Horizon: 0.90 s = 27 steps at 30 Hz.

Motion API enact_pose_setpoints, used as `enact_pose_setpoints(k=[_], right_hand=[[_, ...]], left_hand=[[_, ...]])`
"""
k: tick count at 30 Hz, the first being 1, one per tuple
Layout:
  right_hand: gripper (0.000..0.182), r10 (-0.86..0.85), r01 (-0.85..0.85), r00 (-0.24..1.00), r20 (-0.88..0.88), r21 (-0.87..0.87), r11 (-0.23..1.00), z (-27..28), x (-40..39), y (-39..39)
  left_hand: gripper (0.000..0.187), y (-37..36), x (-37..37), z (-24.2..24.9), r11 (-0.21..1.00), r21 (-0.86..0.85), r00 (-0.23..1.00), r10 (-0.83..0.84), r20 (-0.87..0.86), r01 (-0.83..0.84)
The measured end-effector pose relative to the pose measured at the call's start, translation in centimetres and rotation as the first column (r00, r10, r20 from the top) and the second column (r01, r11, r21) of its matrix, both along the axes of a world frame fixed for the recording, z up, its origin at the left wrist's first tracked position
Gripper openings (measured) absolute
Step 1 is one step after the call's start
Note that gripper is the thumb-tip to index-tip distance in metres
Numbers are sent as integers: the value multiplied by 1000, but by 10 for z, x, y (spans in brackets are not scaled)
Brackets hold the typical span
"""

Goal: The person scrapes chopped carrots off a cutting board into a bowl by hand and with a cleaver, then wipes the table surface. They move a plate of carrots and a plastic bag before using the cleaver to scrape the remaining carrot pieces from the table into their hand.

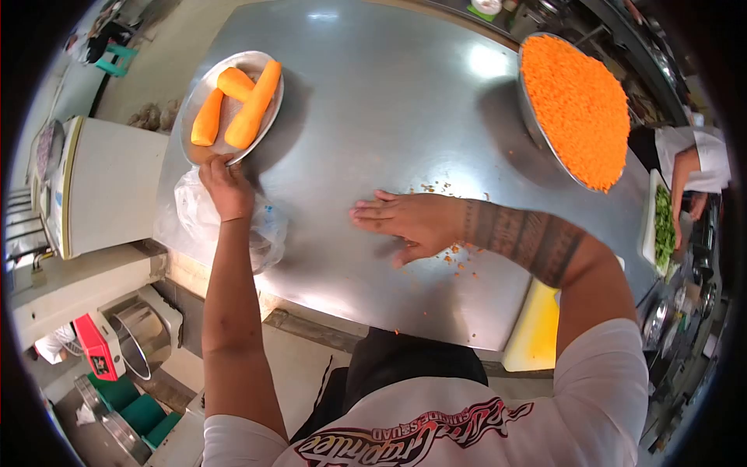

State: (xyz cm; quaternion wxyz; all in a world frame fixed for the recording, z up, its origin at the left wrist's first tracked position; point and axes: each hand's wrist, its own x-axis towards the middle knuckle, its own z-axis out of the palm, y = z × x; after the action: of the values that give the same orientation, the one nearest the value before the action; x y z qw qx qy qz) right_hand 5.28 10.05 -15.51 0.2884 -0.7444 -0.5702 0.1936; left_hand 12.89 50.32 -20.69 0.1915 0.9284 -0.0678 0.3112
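Note:
My left hand (pixel 227 189) has its fingers closed on the near rim of a shallow metal bowl (pixel 187 128). Inside the bowl lie a long peeled carrot (pixel 255 105) and two shorter peeled pieces, among them a carrot piece (pixel 206 118) at the left. A crumpled clear plastic bag (pixel 268 233) lies under and beside my left wrist. Over the middle of the steel table, my right hand (pixel 412 222) is stretched out palm down, holding nothing. Small orange carrot scraps (pixel 459 257) are scattered on both sides of my right wrist.
A large metal bowl heaped with finely cut carrot (pixel 576 109) stands at the far right of the steel table (pixel 373 101). A yellow cutting board (pixel 537 323) lies at the near right edge. Further right, another person's arm (pixel 685 183) is beside chopped greens (pixel 664 226).

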Motion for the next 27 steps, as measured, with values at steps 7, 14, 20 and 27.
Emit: enact_pose_setpoints(k=[7,14,20,27], right_hand=[[80,-889,889,455,46,28,456,2,-59,-192],[92,-657,699,703,272,-94,709,-22,-38,-102],[90,-606,606,795,33,-84,791,23,-105,-64],[95,-968,994,-23,249,-96,-48,-6,-286,-73]], left_hand=[[21,1,12,2,979,51,979,-192,-65,195],[32,-20,15,53,975,131,900,-108,-422,178],[50,-63,-91,117,927,76,915,-345,-209,367],[72,-130,-102,20,897,-24,806,-407,-431,441]])
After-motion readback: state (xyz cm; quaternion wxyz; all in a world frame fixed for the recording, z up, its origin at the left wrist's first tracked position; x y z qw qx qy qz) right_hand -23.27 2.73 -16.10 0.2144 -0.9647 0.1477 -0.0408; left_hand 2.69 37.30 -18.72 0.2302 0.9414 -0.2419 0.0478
